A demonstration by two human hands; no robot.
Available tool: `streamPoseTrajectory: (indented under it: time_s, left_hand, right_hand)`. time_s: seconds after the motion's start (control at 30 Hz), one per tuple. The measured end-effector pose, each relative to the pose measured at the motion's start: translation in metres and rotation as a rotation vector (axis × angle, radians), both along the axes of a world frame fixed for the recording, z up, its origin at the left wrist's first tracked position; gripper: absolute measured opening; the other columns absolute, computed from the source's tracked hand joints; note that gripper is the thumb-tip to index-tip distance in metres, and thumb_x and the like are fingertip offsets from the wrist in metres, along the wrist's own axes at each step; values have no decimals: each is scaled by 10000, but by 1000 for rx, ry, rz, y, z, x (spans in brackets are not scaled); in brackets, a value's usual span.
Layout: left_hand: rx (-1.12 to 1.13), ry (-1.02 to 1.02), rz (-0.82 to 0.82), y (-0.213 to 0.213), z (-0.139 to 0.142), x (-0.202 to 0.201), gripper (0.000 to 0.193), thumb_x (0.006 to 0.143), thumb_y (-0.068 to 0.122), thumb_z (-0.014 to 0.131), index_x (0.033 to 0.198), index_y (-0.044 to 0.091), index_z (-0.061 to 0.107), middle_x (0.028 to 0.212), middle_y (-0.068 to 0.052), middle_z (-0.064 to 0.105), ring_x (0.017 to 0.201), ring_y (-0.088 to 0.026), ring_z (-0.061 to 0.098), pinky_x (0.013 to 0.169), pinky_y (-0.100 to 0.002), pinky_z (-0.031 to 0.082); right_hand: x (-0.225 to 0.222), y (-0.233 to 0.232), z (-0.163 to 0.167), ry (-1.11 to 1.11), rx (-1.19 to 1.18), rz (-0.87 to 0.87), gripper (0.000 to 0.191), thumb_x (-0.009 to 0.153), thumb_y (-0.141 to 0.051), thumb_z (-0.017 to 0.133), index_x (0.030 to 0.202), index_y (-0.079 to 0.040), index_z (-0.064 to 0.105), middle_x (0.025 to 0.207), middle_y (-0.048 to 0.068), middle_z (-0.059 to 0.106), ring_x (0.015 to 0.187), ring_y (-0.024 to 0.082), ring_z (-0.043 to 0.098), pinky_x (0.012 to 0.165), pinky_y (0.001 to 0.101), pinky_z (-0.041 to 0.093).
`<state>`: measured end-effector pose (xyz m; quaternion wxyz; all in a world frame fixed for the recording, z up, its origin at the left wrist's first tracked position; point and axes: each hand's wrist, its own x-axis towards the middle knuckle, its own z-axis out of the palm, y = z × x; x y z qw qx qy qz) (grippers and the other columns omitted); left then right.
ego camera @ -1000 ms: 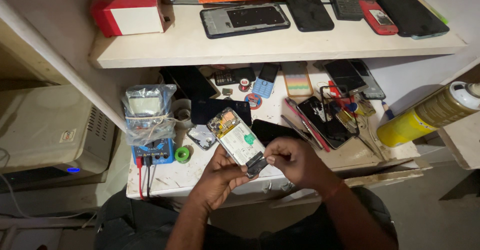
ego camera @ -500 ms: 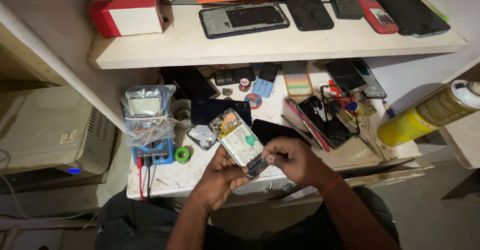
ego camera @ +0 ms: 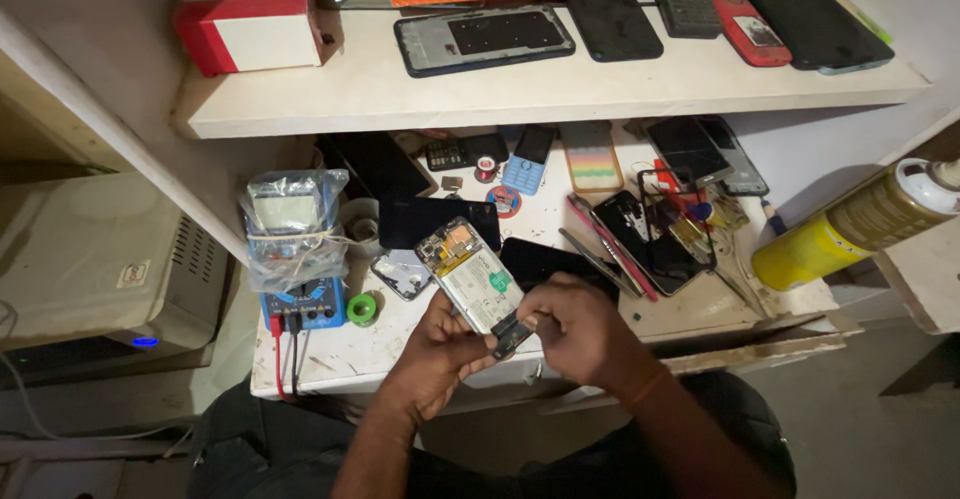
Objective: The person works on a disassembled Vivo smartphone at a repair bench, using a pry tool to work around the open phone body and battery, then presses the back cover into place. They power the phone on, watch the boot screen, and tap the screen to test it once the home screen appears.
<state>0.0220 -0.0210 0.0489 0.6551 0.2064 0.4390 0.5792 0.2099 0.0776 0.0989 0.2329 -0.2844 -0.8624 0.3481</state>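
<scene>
An opened smartphone (ego camera: 472, 275) with its back cover off shows a white battery and a gold circuit board at the top. My left hand (ego camera: 432, 351) holds it from below at its lower left, above the front edge of the white workbench (ego camera: 330, 354). My right hand (ego camera: 572, 327) pinches the phone's lower end, fingers closed on a small dark part there; I cannot tell if it also holds a tool.
A blue multimeter (ego camera: 296, 247) wrapped in plastic stands at the left, red and black leads hanging down. Phones, screens and tools (ego camera: 650, 229) crowd the bench. An upper shelf (ego camera: 540, 84) carries phones and a red-and-white box (ego camera: 252, 14). A yellow spray can (ego camera: 860, 221) lies right.
My right hand has shifted a little left along the phone's lower end, fingers closing tighter on it. The left hand and the phone stay almost where they were.
</scene>
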Motion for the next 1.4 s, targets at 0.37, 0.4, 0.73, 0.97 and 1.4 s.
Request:
streamPoseTrajectory:
  time_s: [0.37,0.4,0.73,0.97,1.4]
  left_hand:
    - [170,31,98,6,-22,6,607,799,-177,613,1344,43,460,1102,-121,714,963,-187,713,771,-309,613]
    - [176,36,106,6,-23,7,605,792,-181,602,1338,39,462,1107,-121,718,981,-192,719,797,-315,623]
    - [86,91,171,7,-11,10,660,779,-194,573,1381,39,438,1092,-153,720,952,-228,721,762,-351,630]
    - [159,22,150,5,2,10,678,785,-174,584,1400,44,397,1141,-166,718,1005,-245,732,815,-362,637]
    - [40,144,47,10,5,14,748,778,-158,659,1410,99,351,1116,-126,723,980,-235,740,802,-418,660]
  right_hand:
    - [-7,-16,7,41,166,-159,94,809,-38,738,883,-66,688,798,91,652,778,299,645,701,400,527]
    - [-7,-16,3,49,150,-175,96,810,-39,741,883,-69,687,799,78,666,780,288,651,703,390,533]
    - [1,5,-35,149,-395,-211,248,838,-130,771,1039,-3,701,759,52,727,651,92,658,569,274,545]
    - [2,13,-48,216,-819,-160,203,926,-148,703,986,40,750,738,51,701,591,90,614,512,255,524]
    - [11,13,-62,274,-842,-225,217,894,-161,731,999,26,764,741,42,715,576,87,608,532,255,517]
